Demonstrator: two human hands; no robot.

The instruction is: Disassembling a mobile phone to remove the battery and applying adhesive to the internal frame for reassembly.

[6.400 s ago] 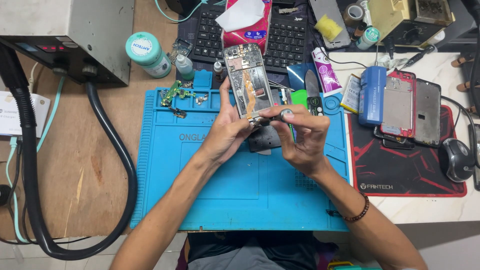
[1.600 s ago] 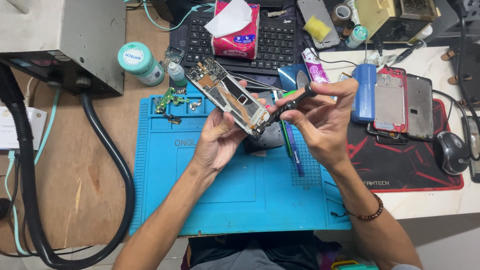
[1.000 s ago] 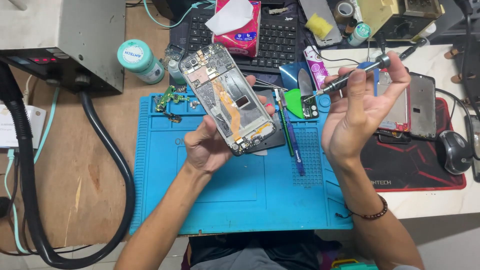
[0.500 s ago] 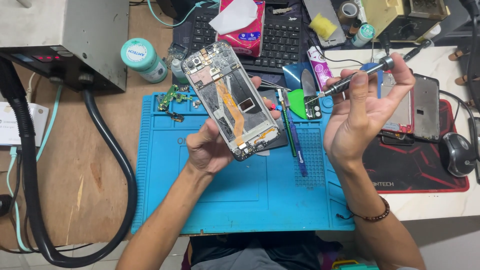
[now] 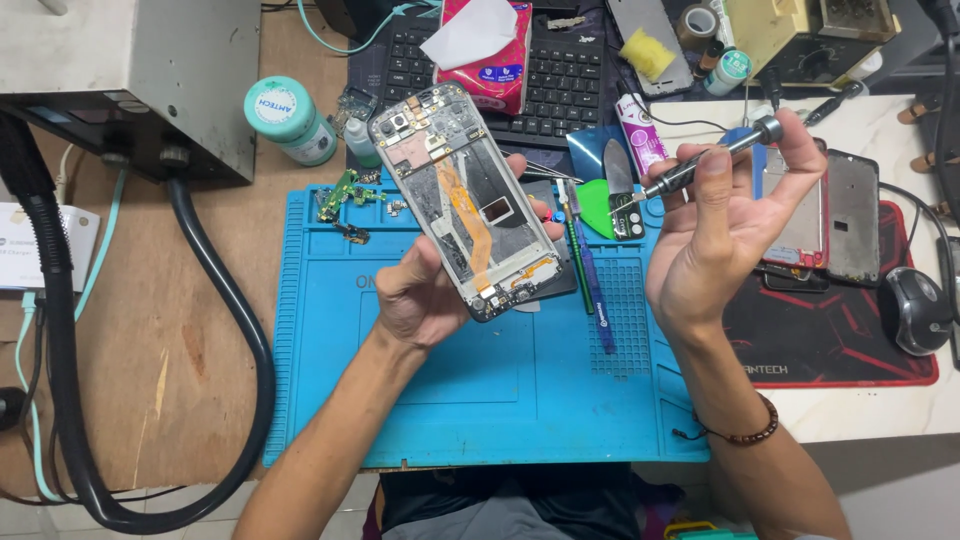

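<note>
2 bare hands are raised above the blue work mat (image 5: 480, 400). The left hand (image 5: 425, 300) grips the lower end of an opened phone frame (image 5: 465, 200), tilted, its orange flex cable facing up. The right hand (image 5: 720, 235) is closed around a slim metal screwdriver (image 5: 705, 165), held between thumb and fingers, well apart from the phone, tip pointing left toward a green pick (image 5: 598, 195) lying on the mat

Clearly a phone repair workbench: blue silicone work mat (image 5: 480, 400), opened phone (image 5: 465, 200), spare phone panels (image 5: 850, 215), loose circuit parts (image 5: 340, 195), keyboard (image 5: 570, 80), thick black hose (image 5: 230, 320).
</note>
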